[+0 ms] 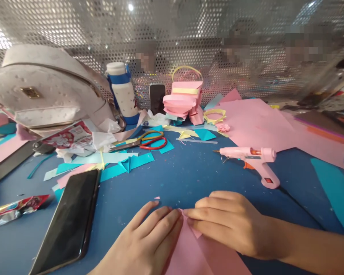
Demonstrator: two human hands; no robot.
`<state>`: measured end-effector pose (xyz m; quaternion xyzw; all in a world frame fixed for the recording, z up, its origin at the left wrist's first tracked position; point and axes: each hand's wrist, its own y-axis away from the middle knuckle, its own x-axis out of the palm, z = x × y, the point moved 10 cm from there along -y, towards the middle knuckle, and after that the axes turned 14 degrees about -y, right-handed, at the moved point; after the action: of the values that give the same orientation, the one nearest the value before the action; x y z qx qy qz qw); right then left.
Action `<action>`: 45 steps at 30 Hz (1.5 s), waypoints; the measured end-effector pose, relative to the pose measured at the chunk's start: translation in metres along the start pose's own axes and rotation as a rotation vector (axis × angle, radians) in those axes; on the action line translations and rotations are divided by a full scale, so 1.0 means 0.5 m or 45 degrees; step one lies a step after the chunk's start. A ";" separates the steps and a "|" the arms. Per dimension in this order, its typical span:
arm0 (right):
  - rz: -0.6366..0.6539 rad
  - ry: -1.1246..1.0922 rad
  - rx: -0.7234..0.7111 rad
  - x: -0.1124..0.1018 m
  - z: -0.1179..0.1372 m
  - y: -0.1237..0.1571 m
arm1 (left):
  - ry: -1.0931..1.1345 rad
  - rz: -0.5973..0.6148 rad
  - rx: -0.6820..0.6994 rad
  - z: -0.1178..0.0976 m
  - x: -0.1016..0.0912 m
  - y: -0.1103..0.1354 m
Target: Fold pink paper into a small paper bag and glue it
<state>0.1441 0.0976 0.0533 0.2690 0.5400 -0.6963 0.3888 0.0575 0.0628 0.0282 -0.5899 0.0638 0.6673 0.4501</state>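
A sheet of pink paper (pixel 189 252) lies partly folded at the table's near edge, its narrow tip pointing away from me. My left hand (pixel 151 236) grips the paper's left edge near that tip, its index finger raised a little apart. From the other side, my right hand (pixel 229 221) presses its fingers onto the tip and a small folded flap (pixel 197 231). The fingertips of both hands nearly meet there. Both thumbs are hidden or hard to make out. Beyond my right hand lies a pink glue gun (pixel 250 154) on its side, its cord running right.
A black phone (pixel 65 221) lies at left by a red wrapper (pixel 20 208). Scissors (pixel 153 143) rest among paper scraps (pixel 143 162). A white backpack (pixel 46 88), bottle (pixel 123 93) and pink paper bag (pixel 186 97) stand behind. Large pink sheets (pixel 258 122) cover the back right.
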 end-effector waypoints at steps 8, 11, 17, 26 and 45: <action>0.121 0.022 -0.024 0.017 0.002 -0.002 | -0.017 0.017 -0.006 0.002 0.000 0.005; 0.126 0.026 0.008 0.020 -0.004 -0.001 | -0.018 0.006 0.004 0.000 -0.001 0.007; 0.109 -0.072 0.152 0.015 -0.023 -0.008 | -0.038 -0.016 0.026 -0.002 -0.008 0.004; 0.238 -0.190 0.195 0.026 -0.038 0.002 | -0.014 -0.094 -0.013 0.005 -0.029 -0.010; 0.254 -0.336 0.140 0.028 -0.057 0.006 | 0.035 0.095 0.045 -0.006 0.020 0.013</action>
<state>0.1375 0.1211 0.0327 0.2483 0.4160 -0.7121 0.5081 0.0563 0.0627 0.0161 -0.5882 0.1038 0.6743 0.4342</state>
